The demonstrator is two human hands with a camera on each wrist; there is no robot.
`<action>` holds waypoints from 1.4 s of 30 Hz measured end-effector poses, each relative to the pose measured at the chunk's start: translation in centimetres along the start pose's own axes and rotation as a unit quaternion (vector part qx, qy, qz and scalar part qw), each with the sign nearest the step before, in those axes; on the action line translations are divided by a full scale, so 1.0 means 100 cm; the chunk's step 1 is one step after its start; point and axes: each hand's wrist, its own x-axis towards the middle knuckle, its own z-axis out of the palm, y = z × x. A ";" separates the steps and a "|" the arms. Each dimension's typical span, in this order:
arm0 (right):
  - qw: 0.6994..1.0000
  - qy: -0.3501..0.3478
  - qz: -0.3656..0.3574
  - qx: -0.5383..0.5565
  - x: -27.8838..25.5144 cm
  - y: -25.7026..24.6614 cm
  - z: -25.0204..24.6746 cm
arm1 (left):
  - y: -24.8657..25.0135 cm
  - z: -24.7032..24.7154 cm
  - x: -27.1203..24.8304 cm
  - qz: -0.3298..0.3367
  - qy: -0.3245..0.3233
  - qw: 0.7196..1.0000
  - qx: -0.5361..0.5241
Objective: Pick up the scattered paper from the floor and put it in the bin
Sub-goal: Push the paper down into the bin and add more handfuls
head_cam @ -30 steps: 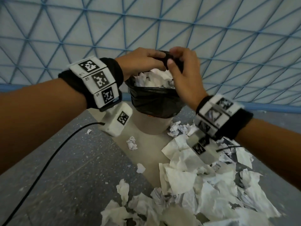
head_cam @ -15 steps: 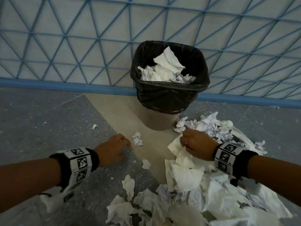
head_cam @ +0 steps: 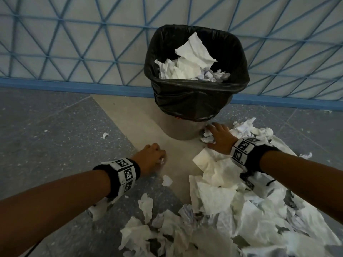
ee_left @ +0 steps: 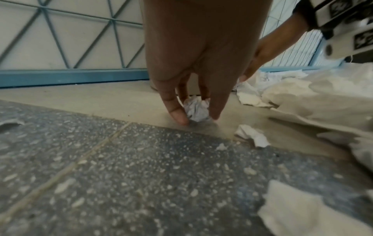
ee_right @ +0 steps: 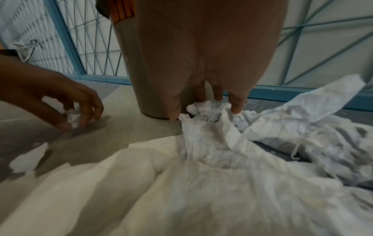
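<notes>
The bin (head_cam: 194, 89), lined with a black bag, stands against the wall and holds crumpled paper (head_cam: 189, 65). On the floor to its lower left, my left hand (head_cam: 161, 158) pinches a small crumpled paper ball (ee_left: 196, 111) between thumb and fingers, still at floor level. My right hand (head_cam: 209, 135) is at the foot of the bin, fingers spread and touching a crumpled wad (ee_right: 207, 107) at the near edge of the big paper pile (head_cam: 232, 210). In the right wrist view my left hand (ee_right: 76, 115) appears at the left with the ball in it.
A blue-framed mesh wall (head_cam: 74, 52) runs behind the bin. Loose scraps (head_cam: 167, 179) lie between my hands and more crumpled paper (head_cam: 146, 204) lies near my left forearm. A tiny scrap (head_cam: 105, 135) is on the grey floor at the left.
Both hands came down from over the bin to the floor. My left hand closed round the small ball. My right hand moved forward from a flat sheet to the wad by the bin.
</notes>
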 end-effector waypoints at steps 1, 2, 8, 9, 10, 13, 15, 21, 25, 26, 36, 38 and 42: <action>1.000 -0.007 -0.014 -0.011 0.001 -0.002 0.004 | 0.000 0.000 -0.005 0.008 0.008 0.999 -0.044; 0.999 -0.013 -0.030 -0.025 0.000 -0.004 0.009 | 0.001 0.000 -0.011 0.013 0.016 0.995 -0.099; 0.993 -0.049 -0.107 -0.026 -0.030 -0.029 0.037 | 0.015 0.024 -0.044 0.058 0.004 0.988 -0.145; 0.990 -0.062 -0.118 -0.036 -0.035 -0.034 0.040 | 0.018 0.030 -0.046 0.066 -0.034 0.992 -0.104; 0.988 -0.070 -0.129 -0.049 -0.040 -0.039 0.044 | 0.021 0.036 -0.047 0.074 -0.059 0.994 -0.050; 0.981 -0.053 -0.168 -0.075 -0.049 -0.048 0.051 | 0.028 0.043 -0.042 0.092 -0.056 0.991 0.076; 0.976 -0.053 -0.196 -0.077 -0.051 -0.047 0.050 | 0.025 0.041 -0.036 0.102 -0.047 0.989 0.098; 0.973 0.005 -0.217 0.076 -0.066 -0.055 0.022 | 0.013 0.013 -0.048 0.053 -0.010 0.997 -0.062; 0.954 -0.070 -0.284 0.068 -0.104 -0.095 0.024 | -0.002 0.014 -0.078 0.037 -0.020 0.995 -0.091; 0.942 -0.107 -0.318 0.032 -0.113 -0.105 0.030 | -0.004 0.020 -0.085 0.033 -0.021 0.995 -0.091; 0.826 -0.042 -0.523 -0.208 -0.131 -0.096 0.087 | 0.005 0.075 -0.104 0.163 -0.035 0.976 0.140; 0.823 -0.066 -0.522 -0.215 -0.124 -0.094 0.083 | 0.011 0.072 -0.099 0.164 -0.031 0.975 0.150; 0.872 -0.078 -0.469 -0.117 -0.116 -0.097 0.062 | 0.017 0.057 -0.087 0.092 -0.093 0.991 0.027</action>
